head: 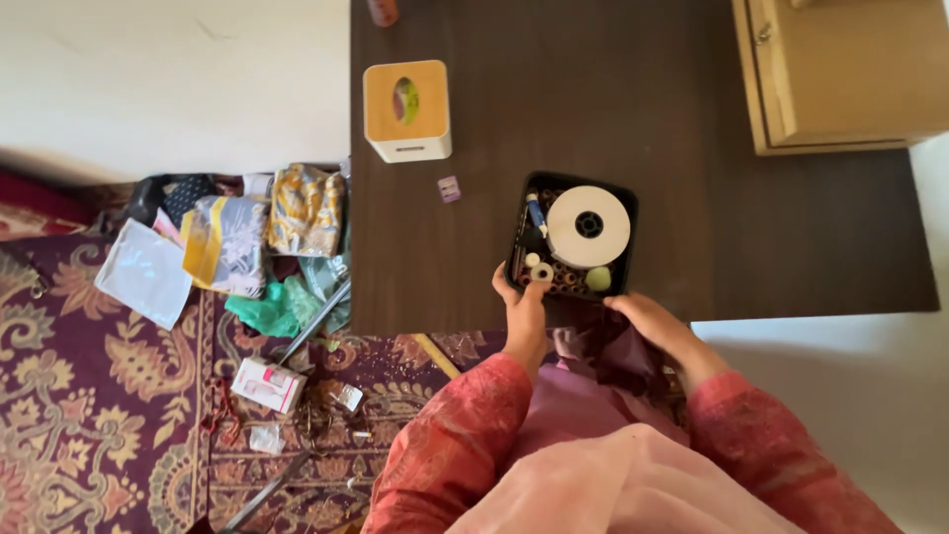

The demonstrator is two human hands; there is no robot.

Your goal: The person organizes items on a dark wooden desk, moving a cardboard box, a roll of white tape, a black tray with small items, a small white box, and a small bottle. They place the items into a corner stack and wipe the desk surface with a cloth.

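Head view: a black tray (517, 235) of thread spools, topped by a large white ribbon reel (587, 226), is seen at the near edge of the dark worktop (692, 119). Its near left corner is gripped by the left hand (522, 297), thumb on the rim. The right hand (652, 318) is laid at the near right corner; whether it is clamped cannot be told. A yellow-topped tissue box (406, 109) is set near the far left corner. Bags (257, 232) are heaped on the patterned carpet (89, 415).
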